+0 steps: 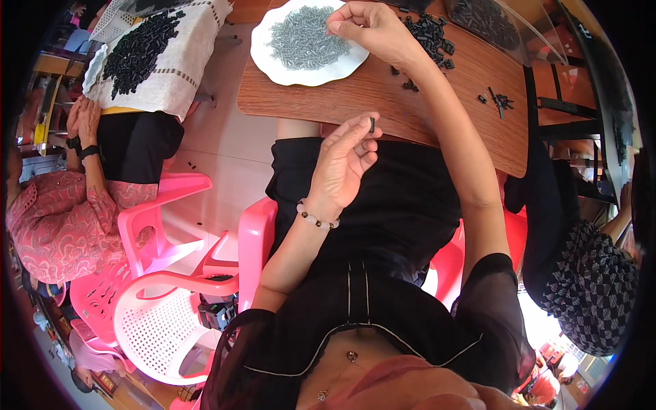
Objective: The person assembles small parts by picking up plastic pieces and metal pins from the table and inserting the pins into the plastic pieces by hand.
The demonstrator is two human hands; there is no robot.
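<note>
My left hand (342, 164), with a beaded bracelet at its wrist, is raised over my lap just short of the table edge. Between its thumb and fingertips is a small black plastic piece (372, 125), held upright. My right hand (376, 31) reaches over the right side of a white scalloped plate (263, 58). Thumb and forefinger are pinched together there; whatever they hold is too small to make out. A heap of tiny silvery pieces, apparently coil springs (307, 37), covers the middle of the plate.
The wooden table (307, 99) carries a pile of black plastic parts (430, 37), a few thin dark pieces (501, 101) and a clear tub (485, 24). At left, a person sits by a cloth-covered table (195, 41) with more black parts (140, 55). Pink chairs (164, 321) stand behind.
</note>
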